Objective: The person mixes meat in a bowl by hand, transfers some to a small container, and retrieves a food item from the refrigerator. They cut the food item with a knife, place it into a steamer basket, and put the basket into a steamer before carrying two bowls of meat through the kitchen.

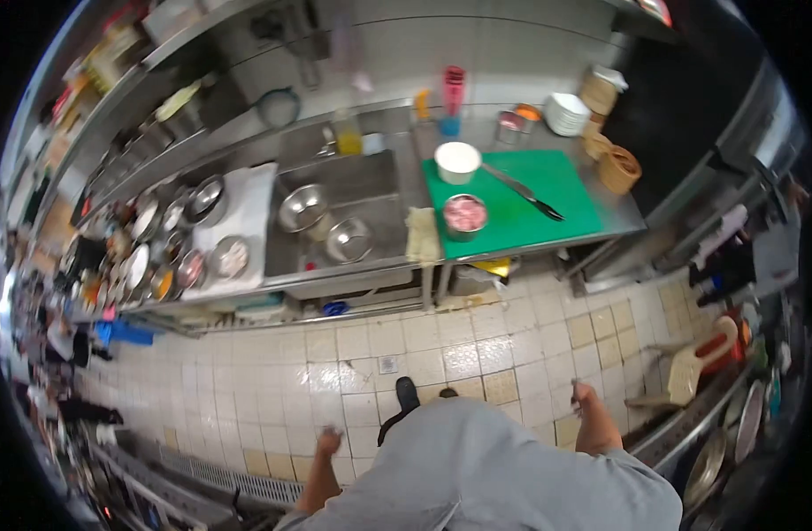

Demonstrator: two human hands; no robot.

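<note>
My left hand (329, 440) hangs low over the tiled floor, away from the counter. It is small and smeared, so its fingers cannot be made out. On the other side of my body, my right hand (586, 398) also hangs above the floor, fingers loosely bent and apart, with nothing visible in it. Neither hand touches anything on the counter. Ahead lies a green cutting board (534, 181) bearing a knife (523, 188) with a black handle, a white tub (457, 162) and a metal container of pinkish meat (465, 215).
A steel sink (379, 186) with metal bowls (348, 241) stands left of the board. Beyond it, several bowls of ingredients (191, 268) crowd the counter. White bowls (566, 115) are stacked at the back right. A beige chair (686, 373) stands right; people (63, 339) are far left.
</note>
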